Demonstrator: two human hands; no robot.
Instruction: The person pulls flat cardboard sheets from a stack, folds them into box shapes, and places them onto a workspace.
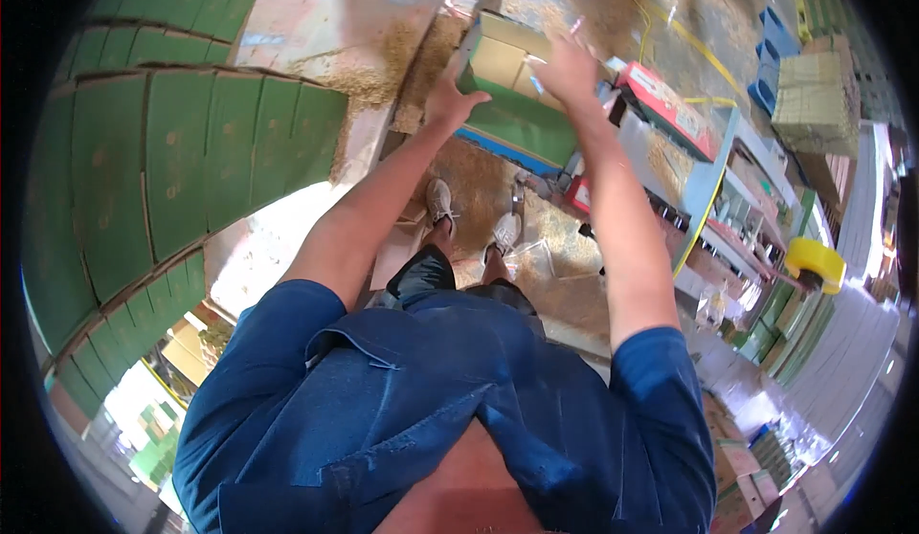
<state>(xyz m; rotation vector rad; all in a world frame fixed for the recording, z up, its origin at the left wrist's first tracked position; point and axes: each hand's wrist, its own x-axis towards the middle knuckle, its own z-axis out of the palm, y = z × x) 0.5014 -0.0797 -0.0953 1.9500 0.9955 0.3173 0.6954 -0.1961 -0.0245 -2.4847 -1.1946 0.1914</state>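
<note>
My left hand (455, 105) is at the left edge of the green-and-brown carton (528, 124) in the upper middle of the frame, thumb spread over its green part; I cannot tell whether my fingers grip the wall. My right hand (571, 73) is over the carton's upper right, fingers bent, with slim pale bits showing beside it; I cannot tell whether it grasps them. The carton sits above a blue edge (507, 150), its brown flaps (498, 61) toward the top. Just right of it lies a red-and-white box (667, 105). Green boxes (177, 161) stand in rows along the left of the frame, and a yellow tape roll (819, 264) shows at the right. My shoes (440, 201) are below the carton, near the middle.
</note>
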